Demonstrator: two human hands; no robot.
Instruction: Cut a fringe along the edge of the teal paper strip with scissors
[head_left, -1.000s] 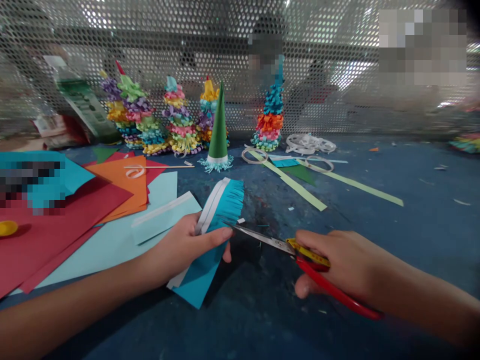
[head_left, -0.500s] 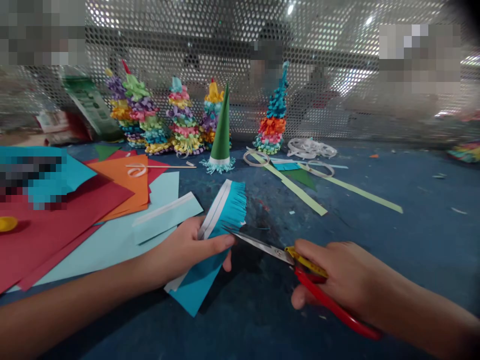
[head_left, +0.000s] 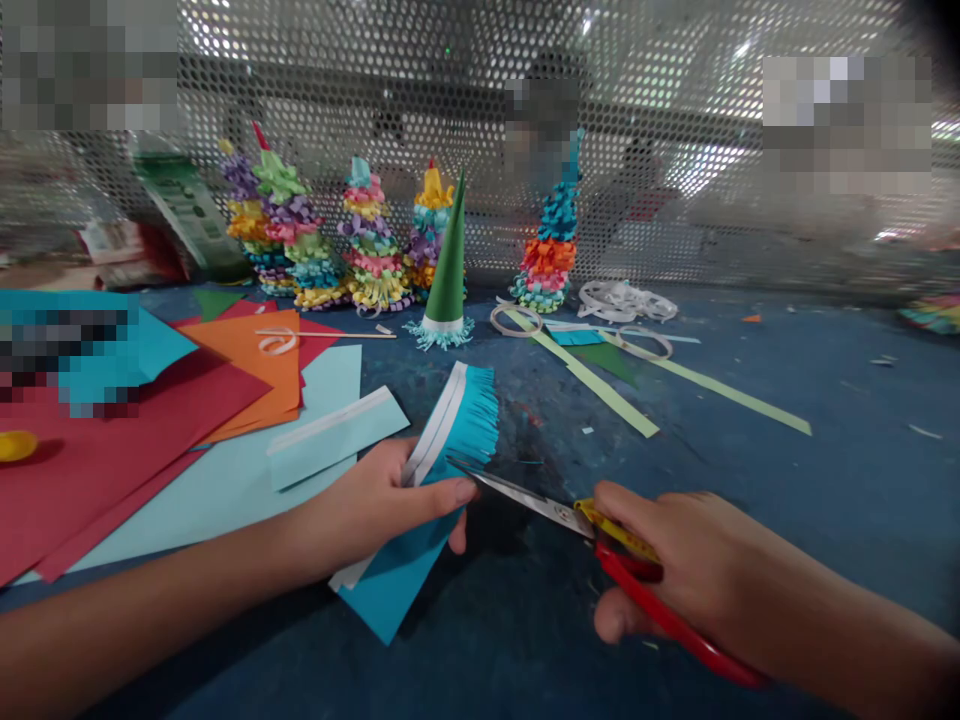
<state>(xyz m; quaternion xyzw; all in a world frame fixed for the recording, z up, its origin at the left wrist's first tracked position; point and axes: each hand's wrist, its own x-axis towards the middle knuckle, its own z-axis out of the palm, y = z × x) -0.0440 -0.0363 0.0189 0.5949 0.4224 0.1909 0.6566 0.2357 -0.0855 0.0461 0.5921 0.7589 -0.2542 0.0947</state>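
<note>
Teal paper with a fringed edge sits firmly pinched in the left hand over the blue worktable, while the right hand clenches red-handled scissors, their blade tips at the paper's edge.

Scissor blades are shiny steel, handles glossy red plastic, the fringed paper matt teal.
</note>
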